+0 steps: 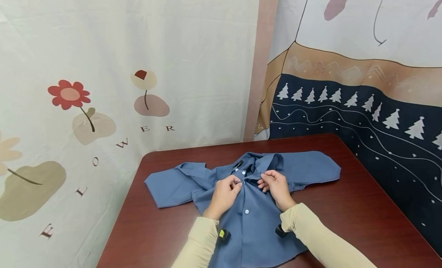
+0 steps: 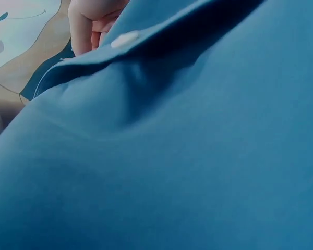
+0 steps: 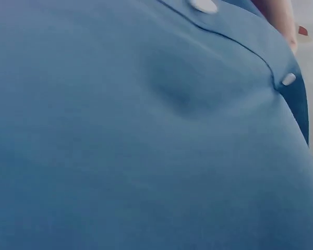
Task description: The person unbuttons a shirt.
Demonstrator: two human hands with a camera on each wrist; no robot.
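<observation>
A blue button-up shirt (image 1: 228,218) lies front up on the table, its collar towards the far edge and its sleeves spread to both sides. My left hand (image 1: 225,193) pinches the front placket below the collar between thumb and fingers. Opposite it, my right hand (image 1: 276,187) pinches the other side of the shirt front with bent fingers. One white button (image 1: 246,211) shows lower on the placket; others sit near the collar. Raised cloth fills most of both wrist views, with a button (image 3: 288,79) near the placket edge in the right one. The cloth partly hides the fingertips there.
The reddish-brown table (image 1: 152,237) has rounded far corners. Behind it hangs a pale printed curtain (image 1: 207,68), with a dark tree-patterned cloth (image 1: 328,110) at the right. Small black devices (image 1: 224,235) sit under both wrists, close above the shirt.
</observation>
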